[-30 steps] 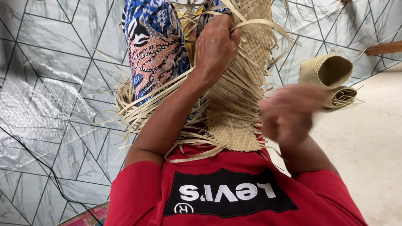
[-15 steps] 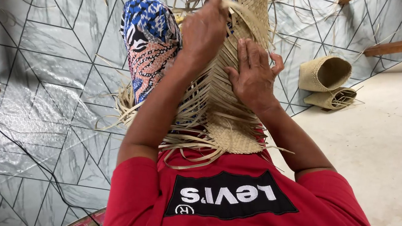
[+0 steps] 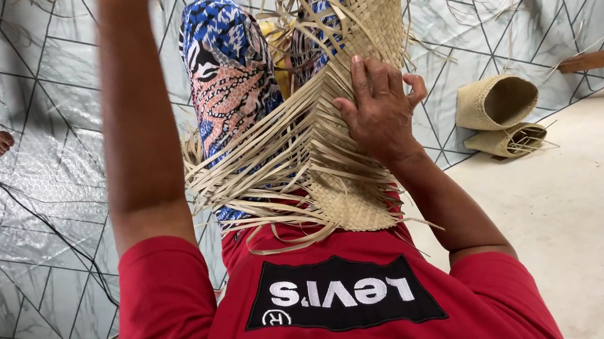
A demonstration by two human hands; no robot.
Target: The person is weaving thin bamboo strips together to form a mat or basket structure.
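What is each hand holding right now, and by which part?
The right hand presses flat on the tan woven straw mat, mid-panel, where loose strips begin. The left hand is raised out of view, so its hold cannot be told.

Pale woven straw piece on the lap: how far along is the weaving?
Done: a tightly plaited section of the pale woven straw piece nearest the red shirt. In hand: the right hand presses flat on the weave; the left hand is raised out of frame. Left: many loose straw strips remain unwoven.
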